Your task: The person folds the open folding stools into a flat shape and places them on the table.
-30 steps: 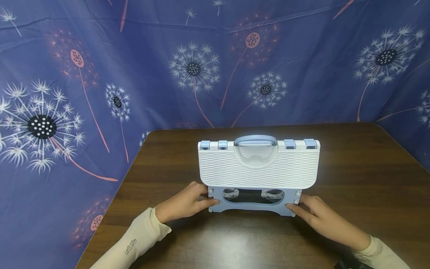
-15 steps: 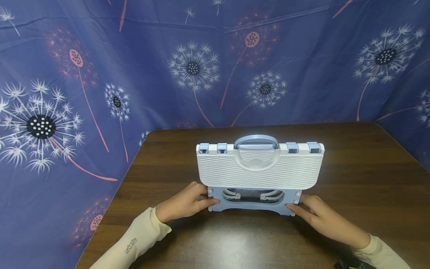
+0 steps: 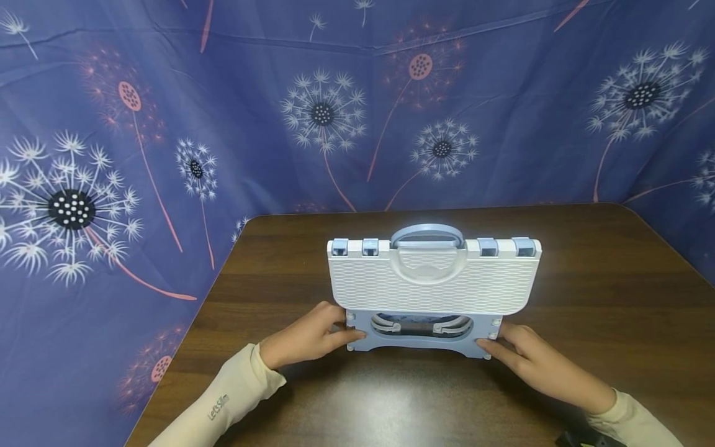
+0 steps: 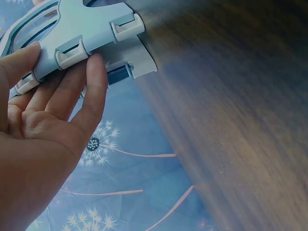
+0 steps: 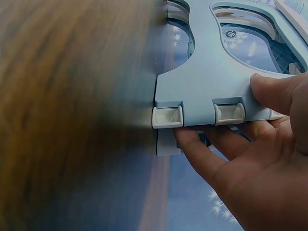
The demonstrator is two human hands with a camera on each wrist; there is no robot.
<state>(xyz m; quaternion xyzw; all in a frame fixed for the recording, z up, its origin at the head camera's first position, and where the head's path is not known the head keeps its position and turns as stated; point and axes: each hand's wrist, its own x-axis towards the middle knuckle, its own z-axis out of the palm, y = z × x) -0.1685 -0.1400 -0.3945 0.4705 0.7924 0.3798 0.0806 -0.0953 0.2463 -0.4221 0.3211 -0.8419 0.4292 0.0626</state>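
Observation:
A white and light-blue folding stool point(image 3: 432, 295) stands partly unfolded on the table, its textured white top slanting towards me and its blue handle point(image 3: 427, 231) uppermost. Below that, my left hand point(image 3: 304, 335) grips the left edge of the blue leg panel point(image 3: 419, 343), and my right hand point(image 3: 533, 360) grips the right edge. Thumbs lie on the near face. In the left wrist view, the left hand's fingers point(image 4: 94, 91) reach behind the hinged edge; the right wrist view shows the same for the right hand point(image 5: 250, 159). Curved white braces point(image 3: 385, 324) show through the panel's opening.
The brown wooden table point(image 3: 279, 261) spreads around the stool. A blue dandelion-print cloth point(image 3: 368, 136) hangs behind the table and along its left side. A small dark object point(image 3: 581, 439) lies at the bottom right, partly out of view.
The stool's white top has spread and tilted slightly further, its upper edge now looking wider. The braces inside have shifted and show more fully. Both hands keep their places.

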